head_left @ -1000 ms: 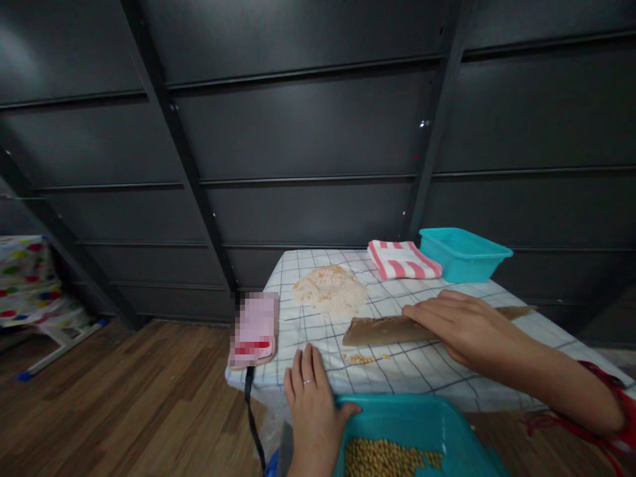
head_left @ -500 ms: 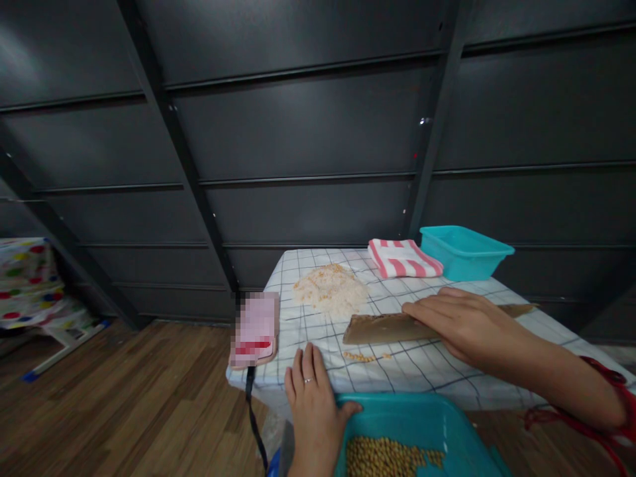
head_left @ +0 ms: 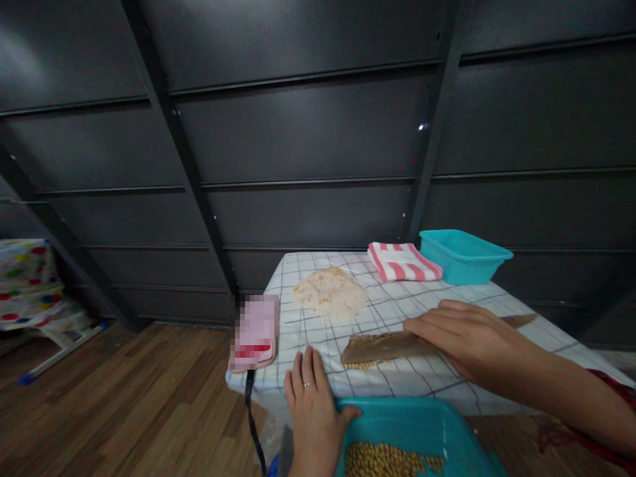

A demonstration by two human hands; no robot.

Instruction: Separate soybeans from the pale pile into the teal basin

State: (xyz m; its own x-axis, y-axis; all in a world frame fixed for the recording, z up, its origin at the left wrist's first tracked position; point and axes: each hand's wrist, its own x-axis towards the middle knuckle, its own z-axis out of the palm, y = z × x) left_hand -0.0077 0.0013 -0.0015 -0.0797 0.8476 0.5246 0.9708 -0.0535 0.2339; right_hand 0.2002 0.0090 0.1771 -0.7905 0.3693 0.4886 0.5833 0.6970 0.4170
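Note:
My right hand (head_left: 462, 334) grips a folded strip of brown cardboard (head_left: 380, 347) from above, its long edge low over the checked cloth. A few yellow soybeans (head_left: 360, 365) lie along the strip's near edge. My left hand (head_left: 314, 404), with a ring on one finger, lies with fingers stretched flat on the cloth at the table's front edge. Its thumb rests at the rim of a teal plastic bin (head_left: 397, 403). Many soybeans (head_left: 385, 458) cover part of the bin's bottom; the bin's near side is cut off by the frame. Farther back spreads a pile of white rice mixed with soybeans (head_left: 330, 293).
The table has a white checked cloth (head_left: 298, 324). At the back are a pink-and-white striped towel (head_left: 403, 262) and a second teal bin (head_left: 464, 258). A pink phone (head_left: 256, 331) with a black strap lies at the left edge. A dark panelled wall (head_left: 308, 212) stands behind.
My right hand has drawn the cardboard strip slightly toward me, up to the loose soybeans. My left hand has stayed in place at the bin.

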